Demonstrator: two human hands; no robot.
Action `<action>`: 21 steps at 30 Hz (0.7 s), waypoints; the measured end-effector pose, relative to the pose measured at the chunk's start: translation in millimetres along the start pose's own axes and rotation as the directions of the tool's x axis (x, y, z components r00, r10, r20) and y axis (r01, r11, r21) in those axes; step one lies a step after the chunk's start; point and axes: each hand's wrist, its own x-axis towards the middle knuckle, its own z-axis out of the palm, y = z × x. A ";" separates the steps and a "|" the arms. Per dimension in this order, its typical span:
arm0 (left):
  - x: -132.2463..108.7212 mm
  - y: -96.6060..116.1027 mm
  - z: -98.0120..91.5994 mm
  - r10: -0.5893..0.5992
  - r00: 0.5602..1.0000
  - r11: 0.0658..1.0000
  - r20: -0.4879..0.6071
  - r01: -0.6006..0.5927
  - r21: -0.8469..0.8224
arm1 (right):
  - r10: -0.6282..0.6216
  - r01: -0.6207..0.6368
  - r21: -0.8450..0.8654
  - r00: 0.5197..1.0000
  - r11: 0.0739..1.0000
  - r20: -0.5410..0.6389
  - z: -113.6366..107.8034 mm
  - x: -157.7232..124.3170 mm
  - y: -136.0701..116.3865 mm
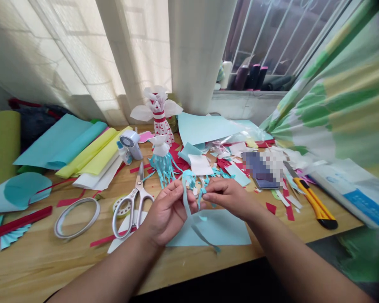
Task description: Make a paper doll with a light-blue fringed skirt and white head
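pale blue paper strips (192, 189) curl and dangle between two hands held just above the table. the left hand (168, 212) and right hand (227, 198) are close together, each pinching the strips between thumb and fingers. right under them lies a sheet of light blue paper (214, 229). just beside the left hand sit white-handled scissors (135, 206), with a ring of tape (77, 218) further left. a small paper figure with a blue fringe (161, 164) stands just past the hands, and a taller red and white paper figure (157, 113) rises behind it. a yellow craft knife (315, 202) lies off to the right among paper scraps. everything is spread over a wooden table (66, 261), with stacked coloured paper (88, 151) towards the back, below pale curtains (82, 54) and a barred window (258, 38).
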 end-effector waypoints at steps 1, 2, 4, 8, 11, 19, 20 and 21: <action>0.8 0.3 -1.0 -0.001 1.000 1.000 -0.010 0.001 -0.002 | -0.006 0.006 0.013 1.000 1.000 0.005 -0.7 2.8 1.9; 1.7 0.6 -2.0 0.004 1.000 1.000 -0.017 -0.004 -0.001 | -0.016 0.016 0.028 1.000 0.999 0.015 -1.4 5.6 3.5; 3.8 1.0 -4.2 0.026 0.999 1.000 -0.037 -0.026 0.011 | -0.048 0.045 0.056 0.998 0.997 0.048 -2.9 10.8 6.3; 7.6 2.2 -7.5 0.069 0.995 0.997 -0.070 -0.066 0.044 | -0.071 0.061 0.179 0.996 0.982 0.051 -4.6 17.4 13.1; 9.2 2.8 -8.5 0.076 0.994 0.996 -0.079 -0.071 0.060 | -0.042 0.025 0.381 0.998 0.924 0.037 -3.3 18.2 21.7; 11.9 0.0 -10.0 0.056 0.987 0.997 -0.147 -0.048 0.060 | -0.100 0.093 0.631 0.995 0.770 -0.024 3.7 19.1 34.4; 12.2 0.0 -10.4 0.058 0.988 0.997 -0.146 -0.049 0.064 | -0.097 0.098 0.659 0.995 0.745 -0.038 4.9 19.5 33.5; 12.6 0.2 -11.0 0.064 0.987 0.996 -0.149 -0.054 0.073 | -0.088 0.100 0.692 0.995 0.715 -0.052 6.1 19.9 32.3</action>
